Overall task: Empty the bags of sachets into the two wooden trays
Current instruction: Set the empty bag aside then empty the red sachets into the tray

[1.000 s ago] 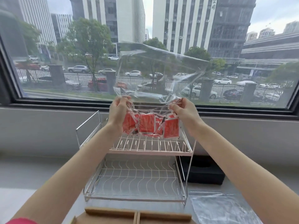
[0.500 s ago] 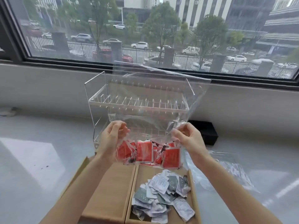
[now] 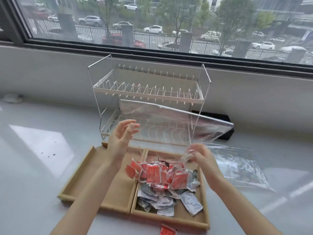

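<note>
Room: a wide window (image 3: pixel 169 22) over a street, above a pale bench (image 3: pixel 42 150).
Rack: wire dish rack (image 3: pixel 147 95) at the bench's back edge.
Trays: two wooden trays (image 3: pixel 94 168) side by side, in front of the rack.
Bag: clear bag (image 3: pixel 177 122), upended above the right tray.
Sachets: red sachets (image 3: pixel 154 173) heaped on grey sachets (image 3: pixel 162 199) in the right tray, between the hands.
Hands: right hand (image 3: pixel 201 156) pinches the bag's lower edge; left hand (image 3: pixel 121 138) has fingers spread, holding nothing.

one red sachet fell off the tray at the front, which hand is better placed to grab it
Left. The left hand is open and holds nothing, while the right hand pinches the clear bag. The stray red sachet lies just in front of the right tray.
</note>
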Tool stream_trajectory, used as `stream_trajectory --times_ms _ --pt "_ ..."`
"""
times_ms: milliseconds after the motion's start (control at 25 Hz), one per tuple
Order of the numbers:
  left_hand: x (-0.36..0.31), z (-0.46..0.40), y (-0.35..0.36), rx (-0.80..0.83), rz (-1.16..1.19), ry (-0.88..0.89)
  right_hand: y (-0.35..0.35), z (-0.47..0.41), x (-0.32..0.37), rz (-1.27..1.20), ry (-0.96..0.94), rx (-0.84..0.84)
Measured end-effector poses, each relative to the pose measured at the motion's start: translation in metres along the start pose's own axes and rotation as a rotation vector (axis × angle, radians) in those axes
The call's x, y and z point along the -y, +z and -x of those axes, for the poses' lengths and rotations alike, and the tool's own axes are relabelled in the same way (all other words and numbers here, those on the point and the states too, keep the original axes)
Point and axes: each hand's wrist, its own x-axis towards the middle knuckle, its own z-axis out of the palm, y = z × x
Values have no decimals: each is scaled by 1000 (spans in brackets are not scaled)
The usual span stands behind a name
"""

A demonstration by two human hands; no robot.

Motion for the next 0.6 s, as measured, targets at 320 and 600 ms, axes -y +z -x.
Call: stream_trajectory --times_ms 320,600 --pt "-22 -9 6 83 -54 123 -65 -35 128 -324 -236 155" --pt "-25 -4 10 205 -97 174 19 -44 181 773 -260 585"
